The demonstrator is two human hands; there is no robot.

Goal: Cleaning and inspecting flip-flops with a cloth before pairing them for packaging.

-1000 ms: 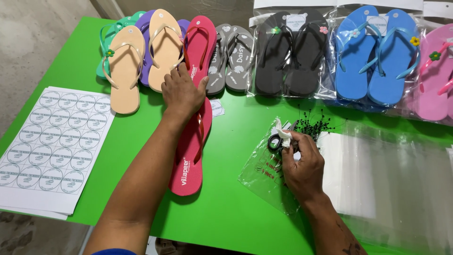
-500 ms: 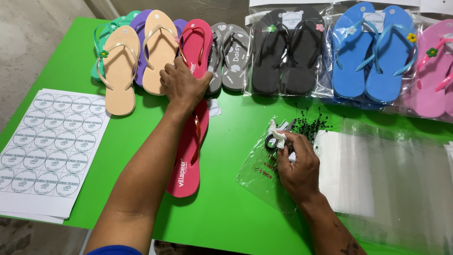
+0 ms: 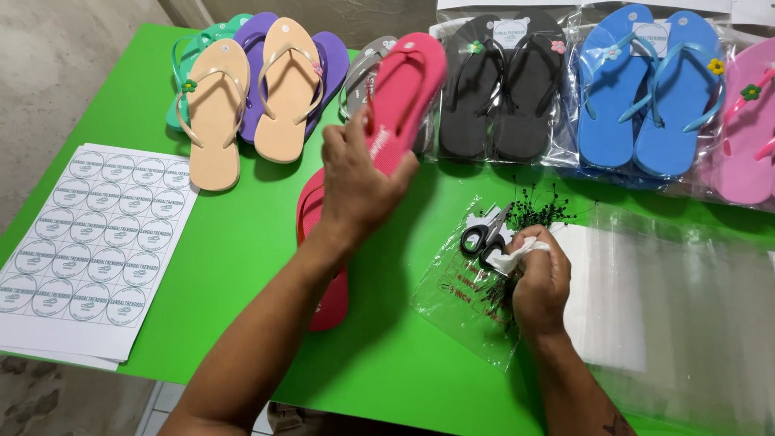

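Note:
My left hand [image 3: 359, 182] grips a red flip-flop [image 3: 404, 97] by its heel end and holds it tilted up off the green table [image 3: 242, 266]. Its twin, a second red flip-flop [image 3: 323, 266], lies flat on the table under my forearm. My right hand [image 3: 541, 278] rests on a clear plastic bag [image 3: 452, 291] and pinches a small white piece next to black-handled scissors [image 3: 480, 238]. A scatter of thin black plastic tag pins [image 3: 537, 211] lies just beyond the scissors.
Beige [image 3: 214, 121], purple and teal flip-flops lie at the far left, a grey pair [image 3: 359, 77] behind the lifted one. Bagged black [image 3: 504, 89], blue [image 3: 646, 89] and pink [image 3: 747, 129] pairs line the far edge. A sheet of round stickers [image 3: 93, 242] lies left; clear bags [image 3: 678, 307] are stacked right.
My left hand has picked one red flip-flop up off the table and tilted it toward me. The right hand has stayed by the scissors.

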